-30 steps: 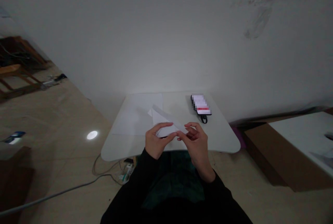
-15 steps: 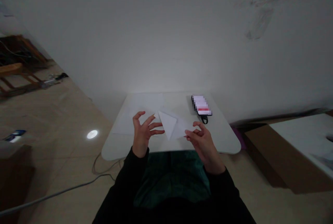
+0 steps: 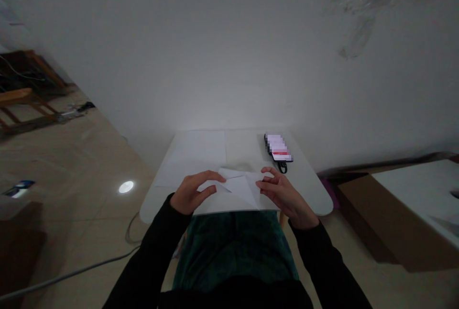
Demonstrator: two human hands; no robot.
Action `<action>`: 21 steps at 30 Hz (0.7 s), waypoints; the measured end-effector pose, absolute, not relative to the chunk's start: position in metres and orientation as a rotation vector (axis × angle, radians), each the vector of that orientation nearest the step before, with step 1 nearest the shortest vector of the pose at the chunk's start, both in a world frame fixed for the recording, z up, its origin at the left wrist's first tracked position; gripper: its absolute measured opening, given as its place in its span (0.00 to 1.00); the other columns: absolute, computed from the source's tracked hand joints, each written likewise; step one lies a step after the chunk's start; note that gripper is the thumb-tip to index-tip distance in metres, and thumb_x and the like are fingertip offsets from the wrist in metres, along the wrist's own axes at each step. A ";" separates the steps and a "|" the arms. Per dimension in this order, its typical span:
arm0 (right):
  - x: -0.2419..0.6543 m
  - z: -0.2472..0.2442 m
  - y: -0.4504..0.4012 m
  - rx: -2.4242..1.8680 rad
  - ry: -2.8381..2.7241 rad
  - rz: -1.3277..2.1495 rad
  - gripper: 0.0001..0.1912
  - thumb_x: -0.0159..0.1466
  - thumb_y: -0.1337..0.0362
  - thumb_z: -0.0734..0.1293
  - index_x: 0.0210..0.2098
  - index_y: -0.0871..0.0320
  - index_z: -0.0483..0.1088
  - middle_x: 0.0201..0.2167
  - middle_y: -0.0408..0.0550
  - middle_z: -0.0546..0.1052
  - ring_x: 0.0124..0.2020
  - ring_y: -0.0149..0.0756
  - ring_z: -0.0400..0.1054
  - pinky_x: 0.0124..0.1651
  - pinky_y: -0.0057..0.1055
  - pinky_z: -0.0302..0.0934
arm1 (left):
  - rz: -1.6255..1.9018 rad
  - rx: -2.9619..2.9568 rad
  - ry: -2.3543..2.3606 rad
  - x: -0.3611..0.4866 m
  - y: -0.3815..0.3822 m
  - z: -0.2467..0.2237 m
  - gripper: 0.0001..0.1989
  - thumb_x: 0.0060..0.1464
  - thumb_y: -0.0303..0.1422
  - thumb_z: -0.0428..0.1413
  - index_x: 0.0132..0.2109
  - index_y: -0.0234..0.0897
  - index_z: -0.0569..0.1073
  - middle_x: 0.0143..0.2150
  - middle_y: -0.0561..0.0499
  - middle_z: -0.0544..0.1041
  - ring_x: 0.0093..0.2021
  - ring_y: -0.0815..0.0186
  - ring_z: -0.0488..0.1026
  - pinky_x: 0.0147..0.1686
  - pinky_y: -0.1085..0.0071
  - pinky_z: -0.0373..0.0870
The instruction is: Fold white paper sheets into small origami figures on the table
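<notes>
A folded white paper (image 3: 244, 187) is between my two hands, low over the front part of the white table (image 3: 301, 194). My left hand (image 3: 197, 190) has its fingertips on the paper's left part, with thumb and forefinger apart. On the right, my right hand (image 3: 281, 192) pinches the paper's right edge between thumb and fingers. Flat on the table's left side lies a larger white sheet (image 3: 201, 151). A phone (image 3: 278, 147) with a lit, blurred screen and a black loop rests at the back right of the table.
A grey wall (image 3: 233, 60) rises behind the table. Right of it stands a cardboard box (image 3: 390, 223) beside a white surface (image 3: 419, 189). A grey cable (image 3: 79, 267) crosses the floor at the lower left. A wooden stool (image 3: 21, 96) is at the far left.
The folded paper has turned and come lower, nearer the table's front edge. My left hand has swung from spread fingers beside the paper to touching it. My right hand still grips its right side.
</notes>
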State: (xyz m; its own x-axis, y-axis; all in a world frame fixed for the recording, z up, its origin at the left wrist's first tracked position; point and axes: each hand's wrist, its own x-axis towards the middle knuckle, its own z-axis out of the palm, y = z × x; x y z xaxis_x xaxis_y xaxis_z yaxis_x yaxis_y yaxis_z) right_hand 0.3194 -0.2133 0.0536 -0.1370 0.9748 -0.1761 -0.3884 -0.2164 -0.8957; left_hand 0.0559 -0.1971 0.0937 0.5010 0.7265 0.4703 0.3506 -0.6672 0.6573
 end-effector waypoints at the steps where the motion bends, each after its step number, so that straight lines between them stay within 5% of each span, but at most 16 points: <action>1: 0.319 0.054 -0.211 -0.988 -0.877 1.580 0.26 0.43 0.64 0.76 0.39 0.55 0.64 0.24 0.39 0.74 0.26 0.31 0.70 0.29 0.27 0.64 | 1.020 2.272 0.871 0.057 -0.195 0.093 0.08 0.54 0.37 0.56 0.38 0.41 0.78 0.34 0.48 0.80 0.36 0.63 0.77 0.40 0.68 0.75; 5: 0.309 0.060 -0.207 -0.930 -0.885 1.491 0.35 0.50 0.57 0.73 0.55 0.51 0.58 0.25 0.39 0.76 0.28 0.34 0.73 0.35 0.33 0.67 | 1.261 2.235 0.967 0.064 -0.180 0.082 0.06 0.52 0.37 0.58 0.35 0.42 0.79 0.32 0.50 0.80 0.33 0.65 0.77 0.39 0.68 0.74; 10: 0.279 0.058 -0.206 -0.814 -0.985 1.292 0.41 0.57 0.54 0.69 0.64 0.43 0.44 0.47 0.49 0.75 0.41 0.39 0.75 0.50 0.44 0.65 | 1.636 2.103 1.185 0.073 -0.144 0.057 0.07 0.50 0.36 0.60 0.37 0.42 0.80 0.32 0.50 0.79 0.33 0.66 0.75 0.39 0.68 0.74; 15: 0.251 0.036 -0.163 -0.843 -1.337 1.006 0.28 0.57 0.57 0.68 0.56 0.49 0.61 0.49 0.50 0.73 0.47 0.38 0.72 0.54 0.42 0.63 | 1.665 2.077 1.163 0.087 -0.104 0.037 0.10 0.49 0.39 0.60 0.37 0.41 0.80 0.40 0.47 0.78 0.39 0.64 0.75 0.42 0.66 0.74; 21: 0.241 0.019 -0.102 -0.890 -1.395 0.871 0.18 0.58 0.56 0.67 0.48 0.54 0.69 0.39 0.47 0.78 0.41 0.37 0.73 0.48 0.38 0.66 | 1.679 1.901 1.157 0.100 -0.075 0.021 0.10 0.49 0.40 0.60 0.36 0.39 0.80 0.36 0.48 0.78 0.40 0.64 0.75 0.44 0.64 0.73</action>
